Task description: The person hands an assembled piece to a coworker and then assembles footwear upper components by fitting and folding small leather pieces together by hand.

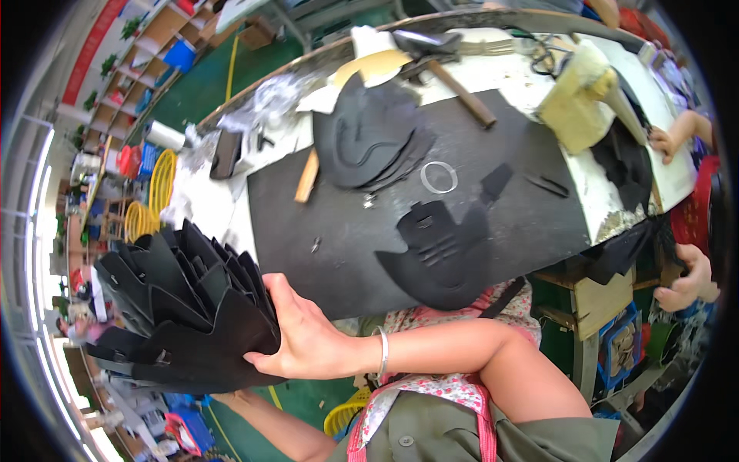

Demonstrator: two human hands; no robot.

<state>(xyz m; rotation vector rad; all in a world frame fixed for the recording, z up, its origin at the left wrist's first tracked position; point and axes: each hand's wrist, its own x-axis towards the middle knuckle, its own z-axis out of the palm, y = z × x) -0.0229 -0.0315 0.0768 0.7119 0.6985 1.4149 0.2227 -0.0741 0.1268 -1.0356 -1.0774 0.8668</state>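
A thick bundle of black shoe-upper pieces [231, 331] fans out at my left, beside the bench. My right hand [308, 331] reaches across my body and clasps its near side, thumb and fingers apart around the edges. From underneath, my left hand [229, 398] holds the bundle; its fingers are hidden behind the pieces. One single black upper piece [443, 258] with slits and a tongue-like flap lies at the front edge of the black mat [292, 254]. Farther back rests a pile of flat black pieces [369, 138].
On the mat are a clear ring [439, 177], tweezers [546, 185] and a wooden stick [306, 175]. Behind lie a wooden-handled hammer [466, 96] and yellow foam [577, 100]. A black case [225, 154] sits left. Another person's hands [685, 281] are at the right.
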